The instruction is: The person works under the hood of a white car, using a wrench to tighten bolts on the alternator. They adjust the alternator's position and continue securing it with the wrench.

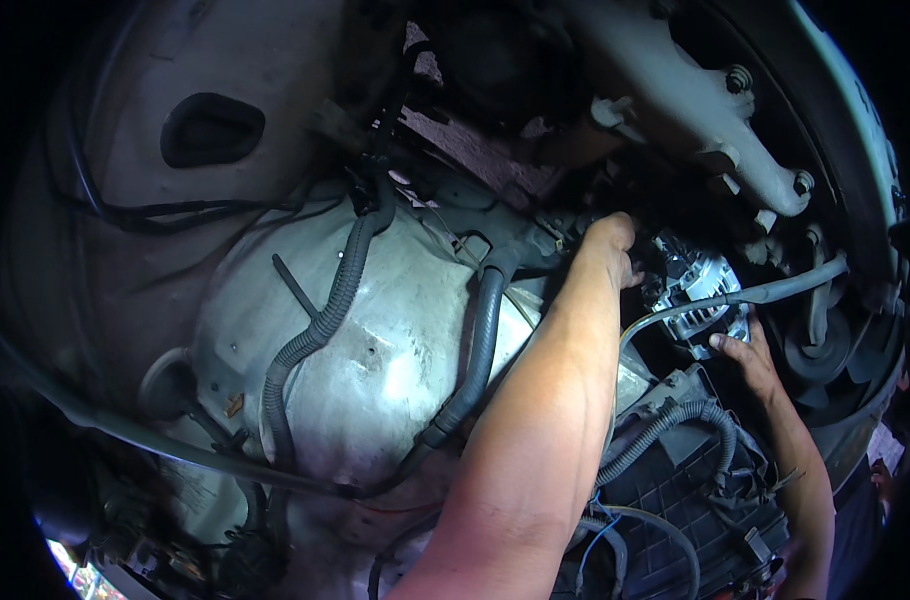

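A silver alternator [712,275] with a ribbed, vented casing sits tilted in the engine bay, right of the middle. My right hand [753,358] grips its lower right edge, thumb on the near side and the other fingers mostly hidden behind it. My left hand [615,245] reaches in just left of the alternator, its fingers curled into shadow. What those fingers hold is hidden. A grey hose [790,283] passes across the front of the alternator's casing.
A pale metal wheel-well dome [360,340] fills the left middle, with a corrugated conduit [320,335] and a thick black hose [485,340] over it. A cast metal cover [690,95] overhangs the upper right. A black ribbed plastic box [695,490] and loose blue wire [597,540] lie between my forearms.
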The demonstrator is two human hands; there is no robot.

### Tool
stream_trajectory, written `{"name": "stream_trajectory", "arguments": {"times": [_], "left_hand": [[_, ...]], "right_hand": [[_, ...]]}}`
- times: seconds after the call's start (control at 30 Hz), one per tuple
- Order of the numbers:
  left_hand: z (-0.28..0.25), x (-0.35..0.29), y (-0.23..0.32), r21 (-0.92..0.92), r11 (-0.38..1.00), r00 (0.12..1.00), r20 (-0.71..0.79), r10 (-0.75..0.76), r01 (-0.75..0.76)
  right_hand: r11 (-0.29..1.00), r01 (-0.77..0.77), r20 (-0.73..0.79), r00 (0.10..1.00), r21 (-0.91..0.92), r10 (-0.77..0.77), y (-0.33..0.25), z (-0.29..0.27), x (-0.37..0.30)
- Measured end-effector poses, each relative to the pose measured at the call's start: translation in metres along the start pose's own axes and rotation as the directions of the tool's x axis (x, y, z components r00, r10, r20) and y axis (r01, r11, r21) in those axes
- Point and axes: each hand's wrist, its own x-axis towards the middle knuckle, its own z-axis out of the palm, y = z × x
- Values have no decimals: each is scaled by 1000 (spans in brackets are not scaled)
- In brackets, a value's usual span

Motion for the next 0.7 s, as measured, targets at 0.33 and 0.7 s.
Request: {"name": "stream_trajectory", "arguments": {"times": [0.33,0.7], "left_hand": [[-3,7,-2,-31,999,1000,14,20,-20],[-9,9,7,111,994,1000,-6,-25,25]], "right_hand": [[998,29,-15,999,51,-28,0,2,2],[979,175,51,982,105,-181,-9,-2,0]]}}
